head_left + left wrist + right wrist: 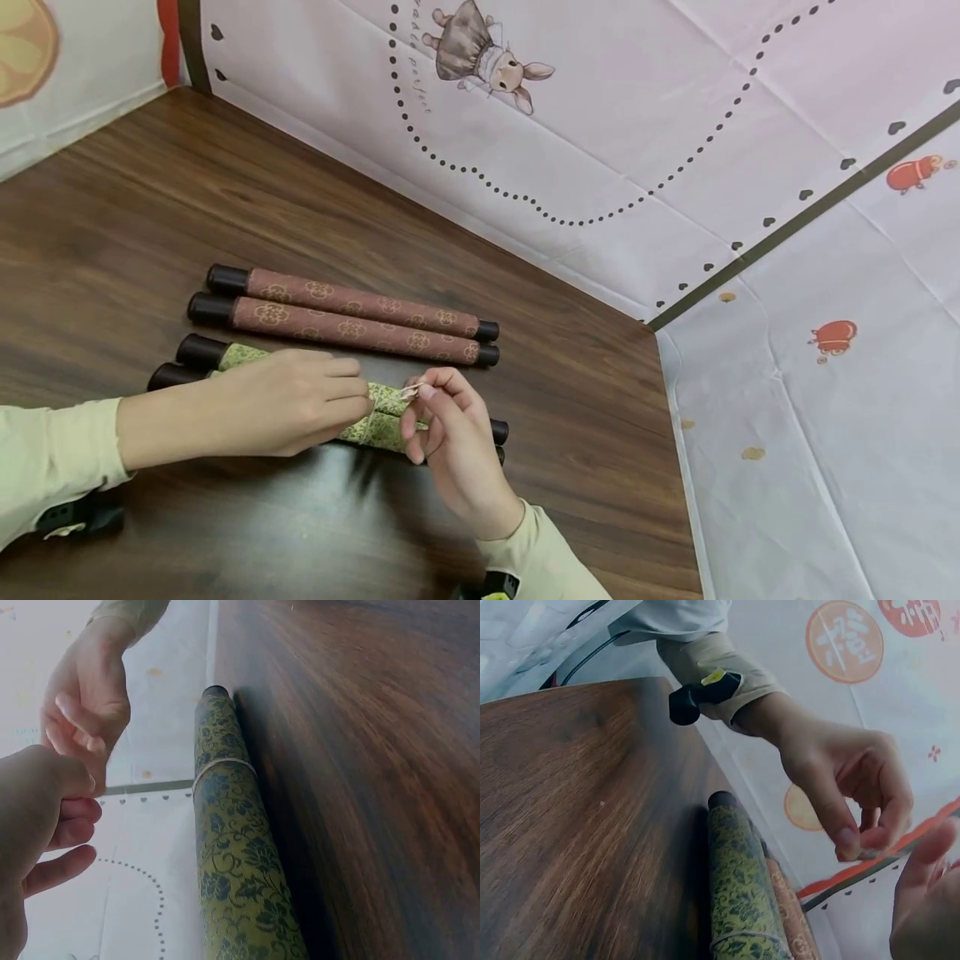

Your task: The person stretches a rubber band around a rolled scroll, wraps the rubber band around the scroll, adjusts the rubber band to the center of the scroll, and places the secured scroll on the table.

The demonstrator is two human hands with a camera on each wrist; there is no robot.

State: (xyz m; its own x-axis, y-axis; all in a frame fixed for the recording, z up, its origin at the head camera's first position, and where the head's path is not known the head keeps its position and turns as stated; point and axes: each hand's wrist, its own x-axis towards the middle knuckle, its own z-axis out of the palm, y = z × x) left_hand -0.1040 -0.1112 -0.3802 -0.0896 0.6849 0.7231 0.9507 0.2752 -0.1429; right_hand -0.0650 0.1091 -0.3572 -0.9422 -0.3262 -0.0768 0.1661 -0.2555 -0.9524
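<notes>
Two rolled scrolls with green patterned cloth and black end knobs lie side by side; the nearer green scroll (240,862) shows a thin pale cord (225,761) looped round it in the left wrist view. Above them, my left hand (300,402) pinches a strand of that cord between thumb and fingertips, seen from the side in the right wrist view. Facing it, my right hand (461,450) pinches a pale piece of cord (412,388) between thumb and index finger. Both hands are raised off the cloth and their fingertips are close together. My left hand hides part of the green scrolls.
Behind the green pair lie two brown scrolls with gold flowers, the farther brown scroll (360,298) and the nearer brown scroll (352,331). All rest on a dark wooden table (585,467). A printed pink cloth wall (525,158) borders the back, and a white cloth (810,467) the right.
</notes>
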